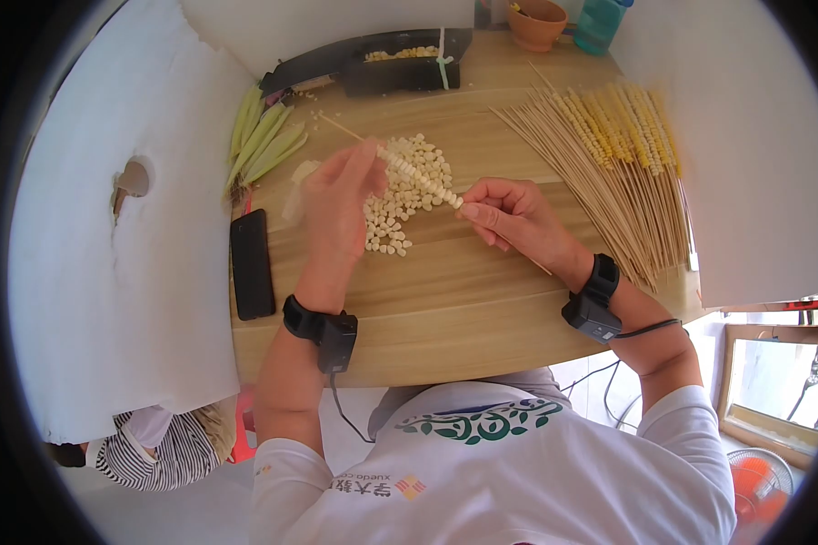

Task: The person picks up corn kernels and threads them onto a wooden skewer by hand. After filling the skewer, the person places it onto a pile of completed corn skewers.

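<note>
A thin wooden stick threaded with pale kernels [418, 174] runs diagonally between my hands. My left hand [341, 186] pinches it near its upper end, whose bare tip sticks out beyond the fingers. Near the lower end of the kernels, my right hand [513, 222] grips the stick between thumb and fingers, with bare stick showing below. Under and beside my left hand lies a pile of loose pale kernels [389, 213] on the wooden table [409, 327].
Many sticks [609, 191], several bearing yellow kernels, lie at right. Green husks [268, 141] and a black phone [252, 263] are at left. At the back stand a black holder [400, 73], a clay pot [536, 25] and a blue-green bottle [598, 27]. White panels flank the table.
</note>
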The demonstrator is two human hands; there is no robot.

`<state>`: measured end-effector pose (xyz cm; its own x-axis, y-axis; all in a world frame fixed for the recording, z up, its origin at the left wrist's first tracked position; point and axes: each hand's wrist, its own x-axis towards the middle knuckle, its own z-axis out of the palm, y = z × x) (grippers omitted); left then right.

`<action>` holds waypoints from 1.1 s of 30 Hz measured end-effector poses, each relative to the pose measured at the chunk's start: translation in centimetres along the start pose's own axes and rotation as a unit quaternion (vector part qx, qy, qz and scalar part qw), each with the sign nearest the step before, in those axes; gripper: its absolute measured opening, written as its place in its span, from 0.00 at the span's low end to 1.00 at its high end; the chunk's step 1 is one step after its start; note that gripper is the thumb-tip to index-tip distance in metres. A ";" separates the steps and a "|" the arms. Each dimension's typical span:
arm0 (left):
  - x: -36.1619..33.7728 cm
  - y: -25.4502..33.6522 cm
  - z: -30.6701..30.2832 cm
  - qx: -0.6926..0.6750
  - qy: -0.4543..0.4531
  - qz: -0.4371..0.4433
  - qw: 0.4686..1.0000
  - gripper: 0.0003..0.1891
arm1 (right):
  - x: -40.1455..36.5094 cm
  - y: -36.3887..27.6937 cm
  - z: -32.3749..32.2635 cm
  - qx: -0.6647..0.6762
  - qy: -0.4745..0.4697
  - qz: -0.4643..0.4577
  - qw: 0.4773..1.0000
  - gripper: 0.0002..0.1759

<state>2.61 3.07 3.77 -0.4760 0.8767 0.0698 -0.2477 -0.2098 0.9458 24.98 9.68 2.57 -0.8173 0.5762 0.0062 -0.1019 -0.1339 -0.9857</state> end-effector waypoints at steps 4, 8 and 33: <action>0.3 -0.3 -0.3 -0.028 0.000 0.006 1.000 0.12 | 0.1 -0.1 0.1 0.005 0.020 0.030 0.999 0.10; 0.3 -0.2 -0.4 -0.013 -0.018 0.007 1.000 0.13 | 0.1 0.1 -0.1 0.014 0.022 0.040 0.999 0.10; 3.6 -0.2 -6.0 0.416 -0.066 0.121 0.899 0.06 | 0.7 0.8 -1.0 0.024 0.092 0.006 0.995 0.07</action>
<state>-4.10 3.73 1.91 -0.3137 0.9039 0.2908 0.5925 -0.0529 0.8038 24.89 10.77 1.66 -0.7007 0.7123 -0.0409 -0.1232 -0.1772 -0.9764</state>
